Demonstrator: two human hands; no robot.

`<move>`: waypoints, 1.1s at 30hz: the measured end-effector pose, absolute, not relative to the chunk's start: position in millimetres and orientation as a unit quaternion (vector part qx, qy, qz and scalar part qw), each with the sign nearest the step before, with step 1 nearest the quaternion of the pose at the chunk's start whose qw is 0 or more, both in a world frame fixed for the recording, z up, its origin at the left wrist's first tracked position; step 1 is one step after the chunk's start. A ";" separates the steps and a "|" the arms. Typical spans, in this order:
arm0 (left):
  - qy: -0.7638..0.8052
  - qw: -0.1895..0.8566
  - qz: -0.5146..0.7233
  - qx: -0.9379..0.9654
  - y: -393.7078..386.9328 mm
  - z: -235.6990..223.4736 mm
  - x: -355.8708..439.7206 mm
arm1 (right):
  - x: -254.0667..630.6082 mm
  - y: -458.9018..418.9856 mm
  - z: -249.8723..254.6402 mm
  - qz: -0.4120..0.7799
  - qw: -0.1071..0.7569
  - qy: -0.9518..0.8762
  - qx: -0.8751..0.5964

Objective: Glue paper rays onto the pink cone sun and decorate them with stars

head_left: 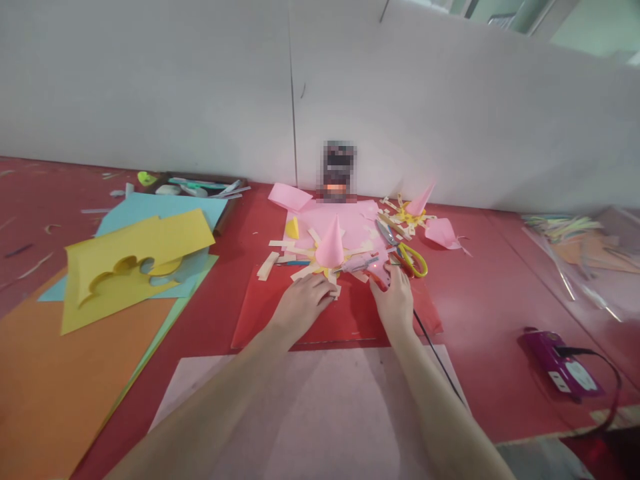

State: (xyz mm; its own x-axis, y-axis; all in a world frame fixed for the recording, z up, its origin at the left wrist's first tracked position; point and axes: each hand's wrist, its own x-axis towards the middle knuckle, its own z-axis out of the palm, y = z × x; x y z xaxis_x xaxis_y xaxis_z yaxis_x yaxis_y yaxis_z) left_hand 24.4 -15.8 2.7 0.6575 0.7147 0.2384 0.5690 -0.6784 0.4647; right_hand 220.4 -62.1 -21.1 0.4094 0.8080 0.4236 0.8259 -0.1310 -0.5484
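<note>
A pink paper cone (330, 248) stands upright on a yellow base, with pale strips (313, 235) sticking out around it. My left hand (305, 301) is at the cone's near side, its curled fingers closed on a short pale strip (337, 292) at the base. In my right hand (393, 297) is a pink glue gun (377, 267), wrapped by the fingers, its nozzle pointing left toward the cone. A small red light glows on the gun, and a black cord runs from it toward me. Scissors with yellow handles (413, 260) lie just beyond my right hand.
A second pink cone (421, 200) with strips lies back right, near a pink paper piece (442, 233). Cut yellow paper (110, 267) and orange sheets (75, 373) cover the left. A purple power strip (560, 367) sits right. A white wall (200, 100) rises behind.
</note>
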 end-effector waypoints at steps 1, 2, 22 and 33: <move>0.360 0.178 0.206 0.893 -15.8 2.8 24.4 | 220.2 -62.0 -21.1 -0.011 0.373 -0.542 -0.753; 0.360 0.177 0.206 0.893 -15.7 2.9 24.4 | 220.1 -61.8 -21.3 -0.010 0.373 -0.541 -0.754; 0.364 0.172 0.197 0.894 -15.2 -0.2 23.7 | 224.2 -65.0 -17.3 -0.037 0.354 -0.559 -0.749; 0.360 0.192 0.210 0.888 -16.9 2.9 24.6 | 225.2 -65.1 -11.1 0.036 0.397 -0.491 -0.775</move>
State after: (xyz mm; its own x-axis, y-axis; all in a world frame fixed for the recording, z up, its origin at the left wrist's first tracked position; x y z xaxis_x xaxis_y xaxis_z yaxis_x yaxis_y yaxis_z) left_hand 24.6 -16.9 2.9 0.6524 0.7207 0.2343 0.5591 -0.6665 0.4932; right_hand 225.2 -65.1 -11.1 0.5160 0.7888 0.3338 0.7316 -0.2033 -0.6507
